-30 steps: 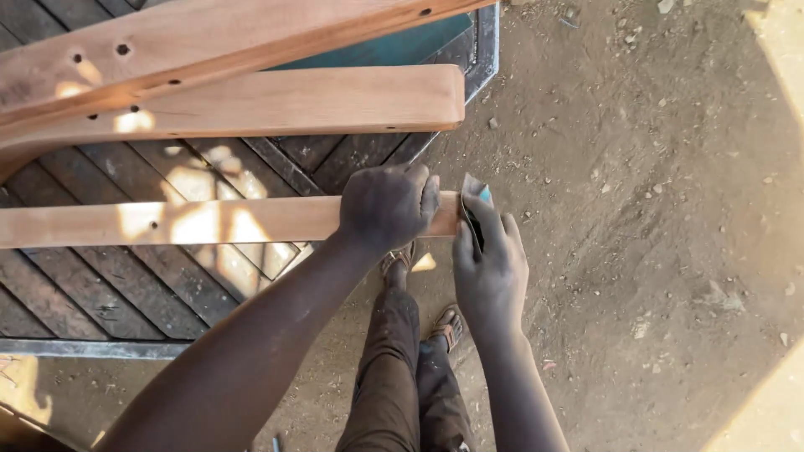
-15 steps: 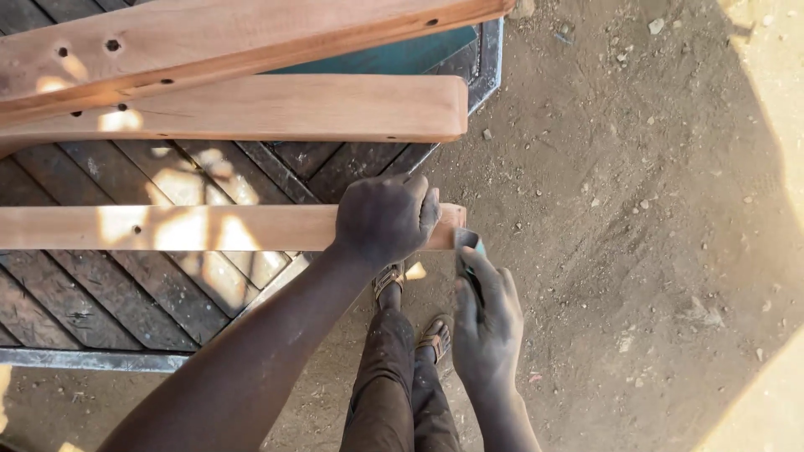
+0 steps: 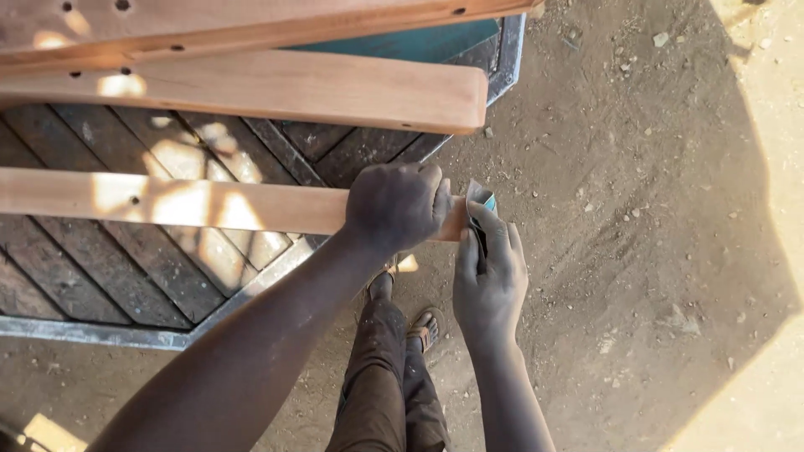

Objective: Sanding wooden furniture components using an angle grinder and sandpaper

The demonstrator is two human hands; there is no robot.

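A long pale wooden slat runs from the left edge to the middle, with small holes in it. My left hand grips its right end from above. My right hand sits just past that end and pinches a folded piece of sandpaper, grey with a teal edge, pressed against the slat's end. My trouser legs and sandalled feet show below the hands.
Two wider wooden pieces with drilled holes lie above the slat. All rest on a dark slatted wooden panel in a metal frame. Sandy ground with small stones spreads to the right, partly sunlit.
My right hand dropped a little below the slat's end half a second ago and has come back up against it with the sandpaper. My left hand kept its grip.
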